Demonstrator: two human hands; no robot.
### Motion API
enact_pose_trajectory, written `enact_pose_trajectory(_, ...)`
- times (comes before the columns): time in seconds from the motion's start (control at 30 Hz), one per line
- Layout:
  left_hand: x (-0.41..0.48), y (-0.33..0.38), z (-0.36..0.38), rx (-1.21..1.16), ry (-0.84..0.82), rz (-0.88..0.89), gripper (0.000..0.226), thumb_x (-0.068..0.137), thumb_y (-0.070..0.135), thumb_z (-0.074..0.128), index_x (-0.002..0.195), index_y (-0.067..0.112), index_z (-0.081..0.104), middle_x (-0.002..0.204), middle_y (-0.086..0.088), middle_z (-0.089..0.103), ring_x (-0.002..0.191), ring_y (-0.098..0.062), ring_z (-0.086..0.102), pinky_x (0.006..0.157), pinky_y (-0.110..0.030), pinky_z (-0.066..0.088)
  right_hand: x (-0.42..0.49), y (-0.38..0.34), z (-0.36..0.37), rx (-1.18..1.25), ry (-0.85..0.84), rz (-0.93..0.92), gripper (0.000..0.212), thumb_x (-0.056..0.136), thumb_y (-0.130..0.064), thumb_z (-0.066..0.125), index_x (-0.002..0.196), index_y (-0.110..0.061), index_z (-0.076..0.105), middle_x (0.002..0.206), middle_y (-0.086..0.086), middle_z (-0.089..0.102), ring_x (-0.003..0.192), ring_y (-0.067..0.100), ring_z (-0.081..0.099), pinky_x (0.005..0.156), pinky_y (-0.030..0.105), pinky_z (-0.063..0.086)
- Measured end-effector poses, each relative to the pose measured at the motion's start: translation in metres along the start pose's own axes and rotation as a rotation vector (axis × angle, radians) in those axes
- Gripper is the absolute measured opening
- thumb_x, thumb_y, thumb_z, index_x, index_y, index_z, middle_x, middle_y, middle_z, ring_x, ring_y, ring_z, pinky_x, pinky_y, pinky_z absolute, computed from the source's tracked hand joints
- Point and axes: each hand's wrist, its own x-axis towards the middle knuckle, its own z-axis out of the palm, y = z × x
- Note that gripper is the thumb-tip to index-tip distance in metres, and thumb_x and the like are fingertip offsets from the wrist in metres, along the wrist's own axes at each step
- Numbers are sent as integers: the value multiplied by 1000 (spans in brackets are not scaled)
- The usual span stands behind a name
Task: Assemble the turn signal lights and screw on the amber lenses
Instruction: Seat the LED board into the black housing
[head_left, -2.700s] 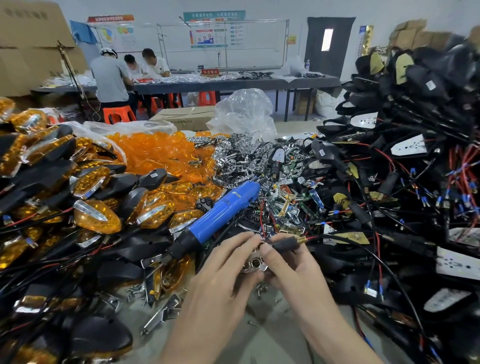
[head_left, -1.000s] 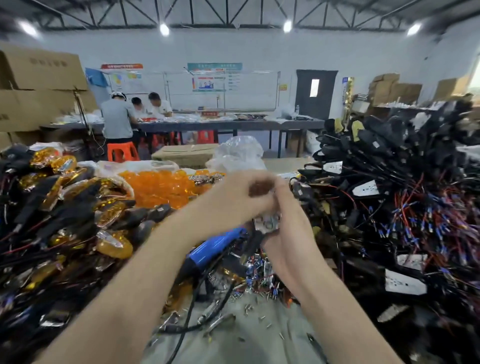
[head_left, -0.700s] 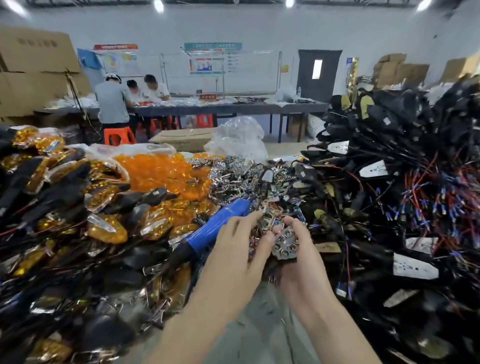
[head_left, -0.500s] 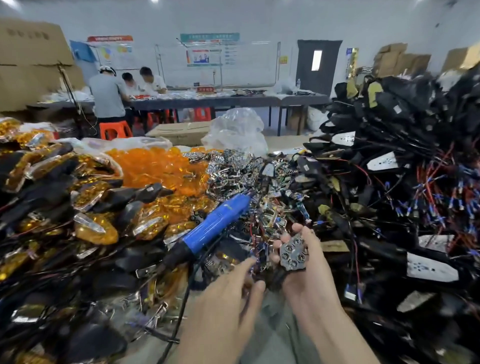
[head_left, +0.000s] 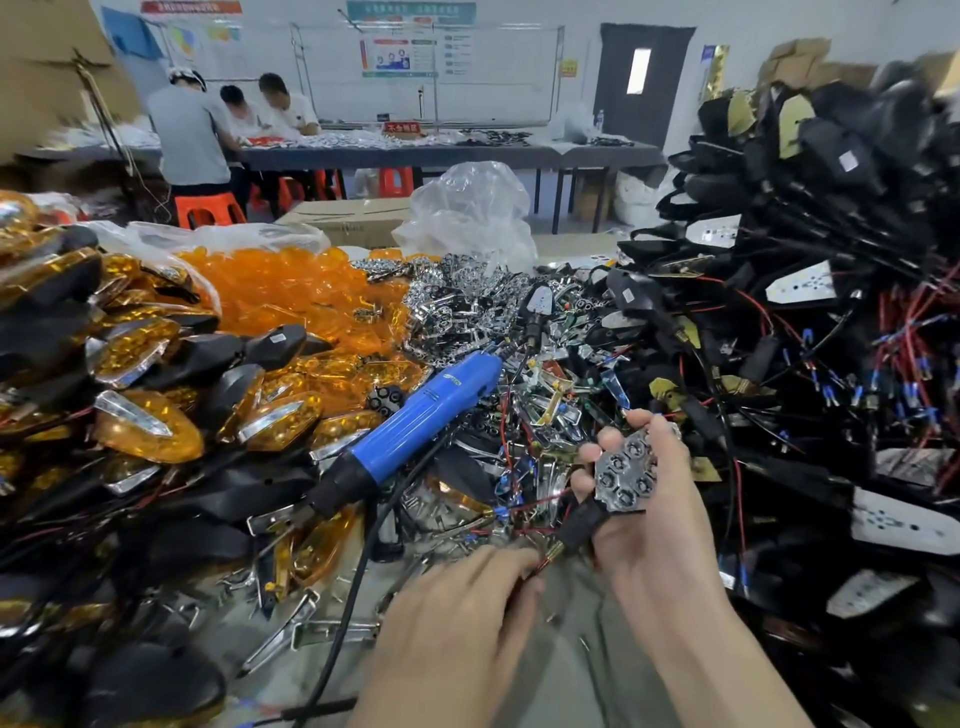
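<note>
My right hand (head_left: 657, 535) grips a black turn signal housing with a chrome honeycomb reflector (head_left: 623, 475) seated in it, face up; its stem and red wire trail down to the left. My left hand (head_left: 462, 629) lies palm down over the grey table (head_left: 566, 670), its loosely bent fingers reaching to small loose parts beside the stem's brass tip. A blue electric screwdriver (head_left: 415, 431) lies across the parts just left of both hands. Loose amber lenses (head_left: 291, 291) are heaped at the back left.
Finished amber lights (head_left: 145, 426) are stacked high on the left. Black housings with red and black wires (head_left: 831, 270) tower on the right. Chrome reflectors (head_left: 457, 306) are piled behind the screwdriver, with a plastic bag (head_left: 467, 208) and cardboard box (head_left: 353, 218) beyond. People work at a far table (head_left: 192, 130).
Both hands came down from chest height. My left hand let go of the unit and dropped to the table; my right hand keeps the housing with the reflector.
</note>
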Motion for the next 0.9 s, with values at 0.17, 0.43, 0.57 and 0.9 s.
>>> enact_pose_trajectory(0.17,-2,2,-1,-23,58,-20,26,89,37,44,91,31,69,77,18,66,52,-10,62,41,-20,46,-8,2,-1,62,-109,18,14,93,-30,60,86,-21,69,76,1,60,64,17,61,52,29,50)
enact_pose_trajectory(0.43,-5,3,-2,-54,43,-14,22,92,40,42,94,34,63,75,19,60,51,-10,58,40,-29,48,-15,-4,1,108,-146,18,11,88,-26,62,83,-19,70,77,4,60,68,22,59,54,32,48)
enact_pose_trajectory(0.57,-5,3,-3,-59,27,-25,23,92,40,42,93,34,64,76,19,60,52,-9,56,40,-29,48,-16,-3,-1,95,-169,6,10,88,-26,61,86,-18,68,77,6,60,69,22,61,55,32,49)
enact_pose_trajectory(0.9,-8,5,-4,-97,23,-64,17,90,43,46,83,35,59,62,16,52,51,-2,48,42,-17,38,-19,-5,0,81,-197,11,12,89,-27,61,86,-19,70,77,5,62,69,21,62,56,31,50)
